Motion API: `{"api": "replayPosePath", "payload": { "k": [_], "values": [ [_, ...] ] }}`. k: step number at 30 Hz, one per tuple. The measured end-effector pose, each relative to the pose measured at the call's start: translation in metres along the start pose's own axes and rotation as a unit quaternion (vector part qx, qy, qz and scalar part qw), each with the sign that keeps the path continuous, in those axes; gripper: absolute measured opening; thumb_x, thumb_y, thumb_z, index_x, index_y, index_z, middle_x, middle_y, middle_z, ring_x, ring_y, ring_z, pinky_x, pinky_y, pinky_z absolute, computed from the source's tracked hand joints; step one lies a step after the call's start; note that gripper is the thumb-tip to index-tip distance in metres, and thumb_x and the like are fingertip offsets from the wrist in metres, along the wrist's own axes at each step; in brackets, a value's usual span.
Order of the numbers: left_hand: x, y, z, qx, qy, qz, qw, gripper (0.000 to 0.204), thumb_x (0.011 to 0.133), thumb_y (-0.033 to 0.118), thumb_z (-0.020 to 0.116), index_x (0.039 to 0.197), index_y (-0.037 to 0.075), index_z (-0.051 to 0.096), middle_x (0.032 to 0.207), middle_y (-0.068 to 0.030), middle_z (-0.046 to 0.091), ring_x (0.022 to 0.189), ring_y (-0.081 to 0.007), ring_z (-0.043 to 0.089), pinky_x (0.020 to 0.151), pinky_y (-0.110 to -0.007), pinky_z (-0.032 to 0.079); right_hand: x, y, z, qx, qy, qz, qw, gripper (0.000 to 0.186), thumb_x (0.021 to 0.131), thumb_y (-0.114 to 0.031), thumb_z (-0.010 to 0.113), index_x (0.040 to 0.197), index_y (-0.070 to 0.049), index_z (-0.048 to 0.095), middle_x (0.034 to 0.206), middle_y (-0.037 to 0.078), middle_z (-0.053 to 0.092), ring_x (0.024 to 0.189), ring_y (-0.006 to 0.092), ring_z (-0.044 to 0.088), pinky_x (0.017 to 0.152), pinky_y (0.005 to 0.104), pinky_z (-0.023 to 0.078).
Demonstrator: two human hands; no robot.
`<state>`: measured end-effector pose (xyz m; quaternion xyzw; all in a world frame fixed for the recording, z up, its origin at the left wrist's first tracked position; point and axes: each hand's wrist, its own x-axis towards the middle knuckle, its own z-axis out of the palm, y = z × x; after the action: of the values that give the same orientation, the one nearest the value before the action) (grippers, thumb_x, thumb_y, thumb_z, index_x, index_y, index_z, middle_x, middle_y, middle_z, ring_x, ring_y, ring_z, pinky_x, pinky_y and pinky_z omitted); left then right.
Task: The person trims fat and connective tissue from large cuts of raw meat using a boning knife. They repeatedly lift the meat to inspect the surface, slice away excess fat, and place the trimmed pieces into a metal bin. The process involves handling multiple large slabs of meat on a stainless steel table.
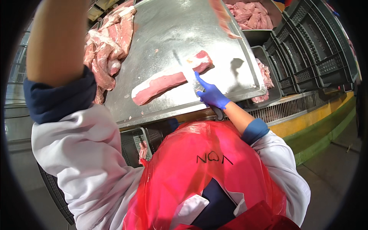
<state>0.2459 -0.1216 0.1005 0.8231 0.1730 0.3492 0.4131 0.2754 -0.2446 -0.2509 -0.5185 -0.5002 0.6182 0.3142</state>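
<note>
A long pink piece of meat (165, 86) with pale fat along its edge lies slantwise on the metal tray table. My right hand (212, 94), in a blue glove, is closed round a knife (188, 73). Its bright blade crosses the meat near the right end, and the dark handle shows below my palm. Glare blurs the blade, so I cannot tell whether it cuts in. At the upper left my left forearm (57, 42) is raised with the sleeve rolled up; the hand itself lies outside the picture.
A heap of meat pieces (109, 46) covers the table's left side. Another long strip (224, 21) lies at the far edge. Bins of meat (251, 15) stand beyond and right, beside stacked dark crates (310, 46). Below the near edge is a grey crate (134, 145).
</note>
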Motion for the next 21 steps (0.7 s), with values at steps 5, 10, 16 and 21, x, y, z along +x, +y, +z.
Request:
{"api": "replayPosePath", "payload": {
  "k": [5,10,16,21],
  "values": [
    [0.077,-0.029,0.054,0.117,-0.064,0.017,0.991,0.028,0.089,0.018,0.059,0.108,-0.003,0.062,0.101,-0.0154,0.067,0.094,-0.0256,0.063,0.083,-0.035,0.051,0.014,0.051,-0.049,0.031,0.212,-0.047,0.976,0.083,0.091,-0.007,0.054,0.161,-0.033,0.018,0.071,0.007,0.061,0.053,0.0132,0.057,0.051,0.0311,0.052],
    [0.077,-0.055,0.026,0.218,-0.09,0.006,0.972,0.031,0.088,0.019,0.061,0.11,-0.003,0.063,0.103,-0.0162,0.069,0.097,-0.0267,0.064,0.086,-0.036,0.051,0.076,0.04,-0.051,-0.044,0.228,-0.006,0.973,0.083,0.093,-0.006,0.052,0.162,-0.031,0.015,0.069,0.01,0.061,0.054,0.0187,0.059,0.054,0.0354,0.054],
    [-0.096,-0.211,-0.111,0.241,-0.055,-0.086,0.965,0.034,0.092,0.024,0.068,0.115,0.0,0.064,0.098,-0.0127,0.07,0.091,-0.0213,0.067,0.085,-0.035,0.055,0.028,0.073,-0.02,-0.112,0.232,0.042,0.965,0.085,0.09,-0.012,0.05,0.161,-0.03,0.008,0.09,0.032,0.067,0.082,0.0487,0.067,0.077,0.0533,0.051],
    [-0.337,-0.33,-0.174,0.263,-0.126,-0.383,0.876,0.075,0.082,0.037,0.079,0.141,0.001,0.049,0.135,-0.0232,0.057,0.122,-0.034,0.058,0.106,-0.041,0.046,0.077,0.04,-0.042,-0.131,0.255,0.036,0.957,0.077,0.095,-0.018,0.05,0.161,-0.026,0.012,0.07,0.021,0.065,0.062,0.0354,0.067,0.064,0.0445,0.055]
  ]
}}
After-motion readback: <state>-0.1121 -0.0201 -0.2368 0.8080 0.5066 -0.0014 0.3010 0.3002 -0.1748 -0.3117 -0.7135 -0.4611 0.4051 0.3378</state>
